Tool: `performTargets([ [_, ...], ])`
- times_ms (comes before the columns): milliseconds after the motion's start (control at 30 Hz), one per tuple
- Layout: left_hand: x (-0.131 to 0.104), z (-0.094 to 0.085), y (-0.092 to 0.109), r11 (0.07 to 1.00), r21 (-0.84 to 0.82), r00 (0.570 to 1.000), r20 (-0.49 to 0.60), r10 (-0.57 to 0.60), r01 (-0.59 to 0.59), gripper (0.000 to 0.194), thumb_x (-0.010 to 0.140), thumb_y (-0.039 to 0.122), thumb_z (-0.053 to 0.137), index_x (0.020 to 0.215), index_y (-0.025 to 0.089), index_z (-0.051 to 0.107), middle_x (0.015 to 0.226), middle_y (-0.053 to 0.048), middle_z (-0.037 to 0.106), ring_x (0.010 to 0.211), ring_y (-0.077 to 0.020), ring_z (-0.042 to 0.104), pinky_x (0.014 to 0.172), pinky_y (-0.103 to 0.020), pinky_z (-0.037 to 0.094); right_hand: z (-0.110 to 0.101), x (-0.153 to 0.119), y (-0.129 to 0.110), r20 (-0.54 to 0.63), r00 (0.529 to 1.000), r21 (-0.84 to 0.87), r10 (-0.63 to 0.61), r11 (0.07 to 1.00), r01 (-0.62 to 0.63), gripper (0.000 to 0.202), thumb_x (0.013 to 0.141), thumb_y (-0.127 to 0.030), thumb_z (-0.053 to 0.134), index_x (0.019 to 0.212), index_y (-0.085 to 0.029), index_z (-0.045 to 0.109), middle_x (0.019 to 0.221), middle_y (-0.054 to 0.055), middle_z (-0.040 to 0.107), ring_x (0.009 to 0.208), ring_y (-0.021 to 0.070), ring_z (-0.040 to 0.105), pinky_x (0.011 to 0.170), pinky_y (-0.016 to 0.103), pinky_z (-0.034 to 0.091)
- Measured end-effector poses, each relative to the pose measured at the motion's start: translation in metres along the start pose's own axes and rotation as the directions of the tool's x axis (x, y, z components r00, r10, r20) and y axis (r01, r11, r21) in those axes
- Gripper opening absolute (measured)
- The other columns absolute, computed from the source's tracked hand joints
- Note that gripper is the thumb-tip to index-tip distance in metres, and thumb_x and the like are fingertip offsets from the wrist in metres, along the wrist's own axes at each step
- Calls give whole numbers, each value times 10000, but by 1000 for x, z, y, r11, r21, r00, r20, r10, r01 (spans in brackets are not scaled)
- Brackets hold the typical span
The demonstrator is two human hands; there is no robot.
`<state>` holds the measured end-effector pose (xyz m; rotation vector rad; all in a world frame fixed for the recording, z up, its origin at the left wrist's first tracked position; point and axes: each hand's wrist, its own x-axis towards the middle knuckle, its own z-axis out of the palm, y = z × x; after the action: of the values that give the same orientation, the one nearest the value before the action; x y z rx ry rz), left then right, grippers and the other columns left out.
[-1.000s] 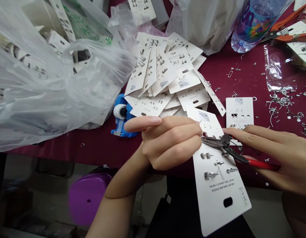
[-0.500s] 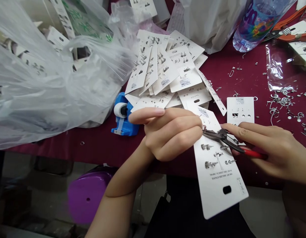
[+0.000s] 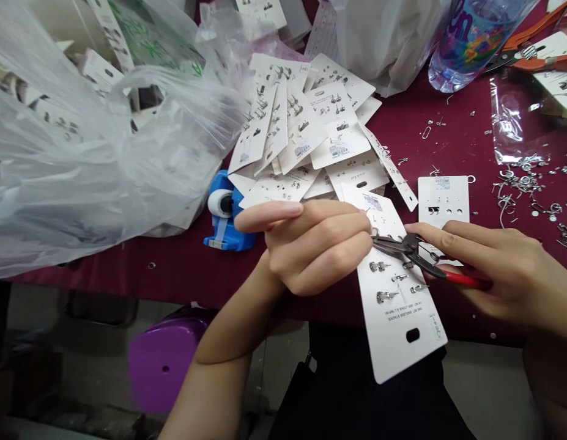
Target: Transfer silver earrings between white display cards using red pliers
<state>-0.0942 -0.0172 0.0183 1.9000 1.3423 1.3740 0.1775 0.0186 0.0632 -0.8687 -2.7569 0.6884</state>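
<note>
My left hand is closed at the edge of a white earring card, its fingertips pinching the card near a small metal earring. Several silver earrings stick out of this card, which hangs tilted over the table's front edge. In my right hand is a pair of pliers with red handles and dark jaws. The jaw tips lie over the card right at my left fingertips; what they grip is hidden. Beneath my right fingers lies a smaller white card with holes.
A pile of earring cards is spread behind my hands. To the left are a blue tape dispenser and big clear plastic bags. Loose metal bits, a bottle and orange-handled pliers lie right. A purple stool stands below.
The lower end of the held card has tipped up and slightly left. My hands and the pliers keep nearly the same place, and the whole view has shifted a little.
</note>
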Motion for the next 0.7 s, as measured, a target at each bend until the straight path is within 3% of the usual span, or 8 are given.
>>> performTargets([
  [100,6,5,-6,912,222,935,-10,356,-345,175,985,319,520,926,367,678,846,113,762,698,-127,680,902,-418,437,0,4,0,21,1000,10,16,1000,-16,377,1001,-226,487,1350,-128,588,847,52,655,598,133,580,538,253,433],
  [267,21,9,-14,783,388,843,-25,537,-487,288,983,156,438,810,301,617,807,146,753,612,-105,645,932,-424,369,-10,6,3,50,995,47,85,995,-88,545,991,-394,533,1499,-204,482,1000,86,658,769,193,659,646,299,522],
  [367,31,11,-17,716,377,758,-55,650,-587,275,991,188,480,743,259,576,727,143,725,539,-83,604,918,-399,342,-19,3,9,-2,987,108,164,981,-163,564,986,-449,520,1508,-239,474,1164,119,652,918,249,683,770,361,560],
  [400,34,12,-16,750,312,766,-96,636,-583,270,998,233,498,738,255,569,704,128,715,535,-88,602,912,-398,338,-22,2,12,-42,981,122,188,976,-181,576,983,-474,520,1505,-236,475,1211,128,650,976,270,681,823,387,561],
  [467,38,15,-14,856,92,841,-159,517,-509,269,1002,326,522,744,257,555,667,95,690,530,-110,602,882,-406,339,-25,1,18,-127,961,135,245,964,-228,603,974,-515,527,1499,-223,477,1273,138,648,1082,305,663,938,443,535],
  [533,39,18,-10,907,-109,911,-119,395,-407,276,992,390,540,752,253,535,650,70,675,516,-127,604,830,-413,347,-25,1,22,-192,934,149,300,950,-275,620,966,-553,524,1484,-215,487,1278,138,658,1123,322,654,1002,489,501],
  [633,36,20,-8,907,-268,945,-86,315,-326,380,943,518,585,708,234,489,598,52,641,479,-126,591,731,-395,369,-24,5,22,-226,907,174,355,931,-321,627,953,-572,535,1468,-216,497,1283,136,661,1153,343,645,1035,528,480],
  [700,34,19,-11,934,-310,984,-26,179,-178,528,873,691,569,648,228,452,531,40,580,464,-133,572,650,-374,401,-24,7,19,-199,908,208,368,922,-328,615,952,-551,547,1453,-198,510,1267,145,662,1143,338,645,1036,525,483],
])
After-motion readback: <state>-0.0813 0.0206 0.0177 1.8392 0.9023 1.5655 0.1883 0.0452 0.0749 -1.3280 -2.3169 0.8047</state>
